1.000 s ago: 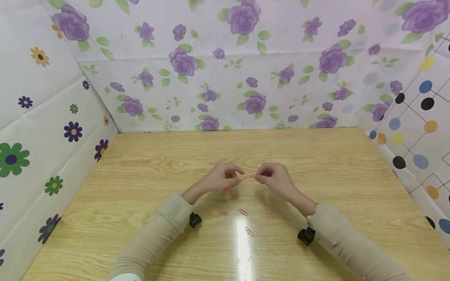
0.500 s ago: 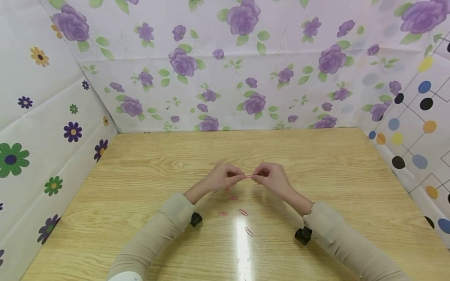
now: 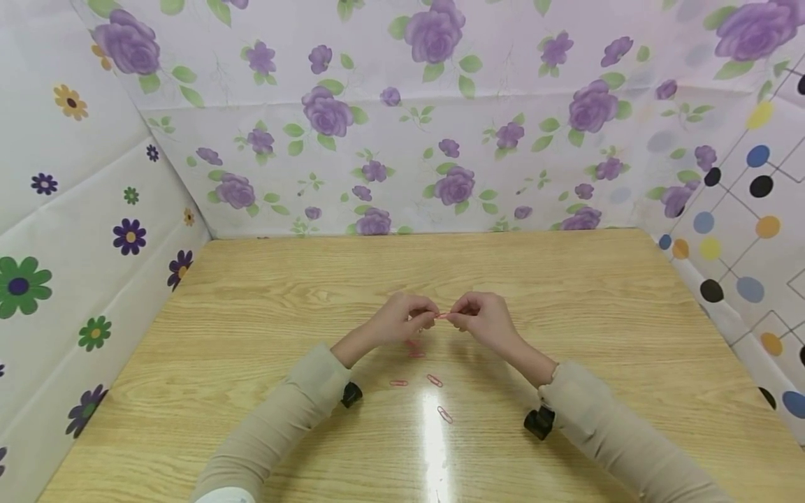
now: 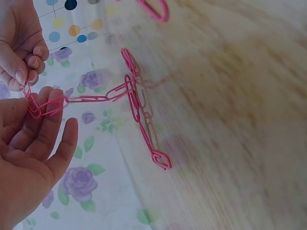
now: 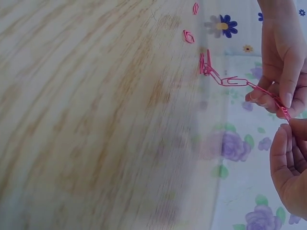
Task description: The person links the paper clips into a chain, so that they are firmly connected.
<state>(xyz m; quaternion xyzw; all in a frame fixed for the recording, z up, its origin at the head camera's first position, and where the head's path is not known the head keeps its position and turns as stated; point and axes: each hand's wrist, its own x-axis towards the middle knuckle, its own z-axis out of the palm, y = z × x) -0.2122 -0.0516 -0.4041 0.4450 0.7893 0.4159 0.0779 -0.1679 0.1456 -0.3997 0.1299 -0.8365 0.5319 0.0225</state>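
Note:
Fingertip to fingertip above the table, the left hand point(image 3: 397, 318) and right hand point(image 3: 487, 320) work on pink paper clips. In the left wrist view, a linked chain of paper clips point(image 4: 88, 99) trails from the left hand's fingers down to the tabletop, where its lower links lie bunched. Thumb and forefinger of the left hand pinch the chain's upper end. The right hand pinches a paper clip point(image 4: 27, 89) that meets this end; fingers partly hide where the two join. In the right wrist view the chain point(image 5: 235, 82) slants down past the left hand's fingers.
Loose pink paper clips lie nearer the person: one paper clip point(image 3: 399, 383) at left, another paper clip point(image 3: 434, 380) beside it, and a third paper clip point(image 3: 444, 414) closer in. Floral-patterned sheeting point(image 3: 377, 140) walls the wooden table point(image 3: 283, 279) behind and at both sides.
The hands have come closer together, the right shifting slightly left. The left thumb and forefinger, parted a second ago, have closed on the chain's end. The loose paper clips have stayed put.

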